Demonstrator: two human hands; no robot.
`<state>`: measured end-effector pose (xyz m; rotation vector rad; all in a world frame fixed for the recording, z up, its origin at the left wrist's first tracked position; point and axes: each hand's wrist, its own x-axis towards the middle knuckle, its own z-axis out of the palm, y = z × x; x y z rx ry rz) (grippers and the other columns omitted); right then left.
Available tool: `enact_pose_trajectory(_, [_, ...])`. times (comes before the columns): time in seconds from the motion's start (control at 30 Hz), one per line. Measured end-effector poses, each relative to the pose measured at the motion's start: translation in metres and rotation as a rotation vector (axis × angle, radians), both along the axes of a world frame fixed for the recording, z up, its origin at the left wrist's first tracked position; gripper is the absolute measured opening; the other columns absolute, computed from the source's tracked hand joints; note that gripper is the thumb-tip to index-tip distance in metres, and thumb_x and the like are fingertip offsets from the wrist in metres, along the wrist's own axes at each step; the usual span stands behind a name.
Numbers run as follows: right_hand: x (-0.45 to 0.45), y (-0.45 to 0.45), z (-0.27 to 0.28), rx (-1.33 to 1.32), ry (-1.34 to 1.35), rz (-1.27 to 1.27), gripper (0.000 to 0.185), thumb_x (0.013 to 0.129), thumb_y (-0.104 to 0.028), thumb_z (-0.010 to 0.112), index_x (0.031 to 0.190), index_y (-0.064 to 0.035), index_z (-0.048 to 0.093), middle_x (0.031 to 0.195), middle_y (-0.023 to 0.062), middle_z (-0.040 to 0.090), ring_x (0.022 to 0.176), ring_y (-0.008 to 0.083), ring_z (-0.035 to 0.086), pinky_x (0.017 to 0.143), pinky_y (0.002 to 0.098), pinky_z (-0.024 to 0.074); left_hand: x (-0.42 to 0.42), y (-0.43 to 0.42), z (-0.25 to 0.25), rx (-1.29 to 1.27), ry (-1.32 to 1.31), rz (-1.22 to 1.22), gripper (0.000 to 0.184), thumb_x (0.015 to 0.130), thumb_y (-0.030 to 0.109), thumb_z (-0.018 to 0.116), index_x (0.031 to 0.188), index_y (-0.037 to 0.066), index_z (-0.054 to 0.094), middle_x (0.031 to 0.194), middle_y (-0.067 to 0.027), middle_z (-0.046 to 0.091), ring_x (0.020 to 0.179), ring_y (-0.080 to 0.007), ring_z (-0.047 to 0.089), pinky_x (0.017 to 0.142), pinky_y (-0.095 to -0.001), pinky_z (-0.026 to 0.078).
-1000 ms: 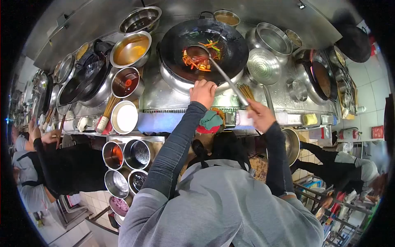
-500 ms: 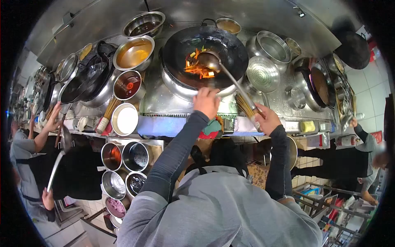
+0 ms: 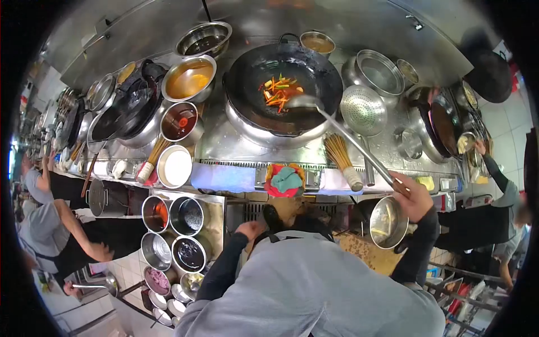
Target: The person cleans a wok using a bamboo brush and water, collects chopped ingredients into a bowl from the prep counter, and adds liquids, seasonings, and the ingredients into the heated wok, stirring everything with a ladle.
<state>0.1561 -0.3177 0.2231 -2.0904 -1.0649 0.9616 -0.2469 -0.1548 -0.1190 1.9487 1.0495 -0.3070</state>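
My right hand (image 3: pixel 414 197) grips the wooden end of a long-handled ladle (image 3: pixel 359 145). The ladle's bowl rests inside a large black wok (image 3: pixel 241 112), against the right side of some food. That food is a small heap of orange strips (image 3: pixel 276 101) with green and pale pieces among them. My left hand (image 3: pixel 251 229) is curled closed near my waist, with nothing visible in it, below the front edge of the stove. Right of the wok lies a perforated strainer (image 3: pixel 364 109). A bamboo brush (image 3: pixel 341 160) lies below it.
Left of the wok stand bowls of amber liquid (image 3: pixel 191 80), red liquid (image 3: pixel 181 121) and white contents (image 3: pixel 174 167). Several metal pots (image 3: pixel 156 213) stand lower left. A pot (image 3: pixel 388 222) hangs beside my right arm. Co-workers stand left (image 3: pixel 84 230) and right (image 3: pixel 483 210).
My left hand has left the wok's front rim and dropped to my waist. My right hand has moved right and down with the ladle, whose bowl is lower in the wok.
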Motion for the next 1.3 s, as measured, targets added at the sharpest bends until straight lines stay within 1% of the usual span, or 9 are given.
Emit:
enact_pose_trajectory(0.2, [0.049,0.053,-0.081,0.188,-0.405,0.214,0.042,0.073,-0.006,0.053,0.114,-0.0102,0.046,0.094,0.0162,0.058,0.085,0.0303,0.057,0.076,0.0323,0.0447,-0.063,-0.026,-0.059,0.045,0.276,0.032,0.03,0.077,0.031,0.051,0.098,0.011,0.059,0.096,-0.0121,0.06,0.092,-0.0299,0.055,0.081,-0.037,0.044])
enact_pose_trajectory(0.3, [0.05,0.097,-0.126,0.264,-0.232,0.038,0.041,0.075,-0.009,0.052,0.115,-0.0064,0.045,0.094,0.0187,0.057,0.086,0.0277,0.057,0.076,0.0326,0.0439,-0.071,-0.042,-0.115,0.207,0.409,-0.4,0.029,0.077,0.025,0.052,0.102,0.011,0.057,0.093,-0.0101,0.061,0.094,-0.0276,0.055,0.08,-0.0357,0.044])
enact_pose_trajectory(0.37, [0.041,0.126,-0.167,0.393,-0.199,-0.066,0.041,0.076,-0.008,0.052,0.116,-0.0031,0.044,0.093,0.0174,0.057,0.082,0.0265,0.057,0.074,0.0338,0.0437,-0.071,-0.055,-0.128,-0.236,0.102,0.504,0.024,0.078,0.016,0.051,0.1,0.007,0.056,0.083,-0.0097,0.062,0.083,-0.0243,0.059,0.071,-0.0335,0.047])
enact_pose_trajectory(0.53, [-0.009,0.189,-0.21,0.415,-0.242,-0.117,0.041,0.079,-0.014,0.048,0.118,-0.0046,0.04,0.078,0.0164,0.056,0.062,0.026,0.055,0.059,0.0342,0.0445,-0.028,-0.086,-0.056,-0.361,-0.131,0.819,0.024,0.082,0.019,0.051,0.096,-0.001,0.055,0.077,-0.0086,0.06,0.061,-0.0148,0.056,0.059,-0.0279,0.046])
enact_pose_trajectory(0.6, [-0.025,0.186,-0.163,0.066,0.406,-0.109,0.05,0.078,-0.015,0.05,0.124,-0.006,0.034,0.088,0.0171,0.059,0.073,0.0302,0.058,0.067,0.0365,0.0465,-0.026,-0.099,-0.056,-0.319,-0.056,0.765,0.027,0.082,0.021,0.052,0.098,-0.001,0.054,0.079,-0.0096,0.061,0.06,-0.0159,0.057,0.058,-0.0281,0.046])
enact_pose_trajectory(0.8, [-0.002,0.116,-0.133,0.129,0.152,0.17,0.045,0.078,-0.014,0.05,0.121,-0.0055,0.04,0.084,0.0125,0.059,0.066,0.0179,0.056,0.061,0.031,0.0474,-0.057,-0.133,-0.073,-0.444,-0.071,0.847,0.03,0.081,0.022,0.053,0.102,-0.001,0.054,0.079,-0.0089,0.06,0.067,-0.0169,0.058,0.059,-0.0289,0.048])
enact_pose_trajectory(1.0, [0.0,0.127,-0.11,0.103,-0.573,0.132,0.042,0.077,-0.012,0.048,0.119,-0.0131,0.043,0.084,0.0188,0.059,0.075,0.0328,0.057,0.066,0.0402,0.0462,-0.09,-0.136,-0.095,-0.526,-0.042,0.91,0.028,0.08,0.021,0.055,0.098,0.0,0.056,0.075,-0.0078,0.06,0.064,-0.0174,0.059,0.058,-0.0295,0.049])
enact_pose_trajectory(1.2, [-0.033,0.13,-0.162,0.319,-0.34,0.133,0.045,0.077,-0.013,0.051,0.121,-0.0117,0.042,0.087,0.0179,0.059,0.076,0.0298,0.058,0.07,0.0346,0.046,-0.082,-0.079,-0.1,-0.371,0.071,0.721,0.028,0.08,0.023,0.055,0.095,0.0,0.059,0.078,-0.0085,0.061,0.064,-0.0135,0.058,0.057,-0.0263,0.046])
enact_pose_trajectory(1.3, [-0.017,0.092,-0.088,-0.004,-0.042,0.141,0.047,0.077,-0.005,0.05,0.123,-0.0093,0.04,0.105,0.0137,0.056,0.087,0.0231,0.058,0.074,0.0323,0.0464,-0.082,-0.052,-0.126,-0.233,-0.192,0.695,0.03,0.079,0.027,0.056,0.095,0.002,0.059,0.079,-0.01,0.062,0.07,-0.0161,0.06,0.063,-0.0282,0.046])
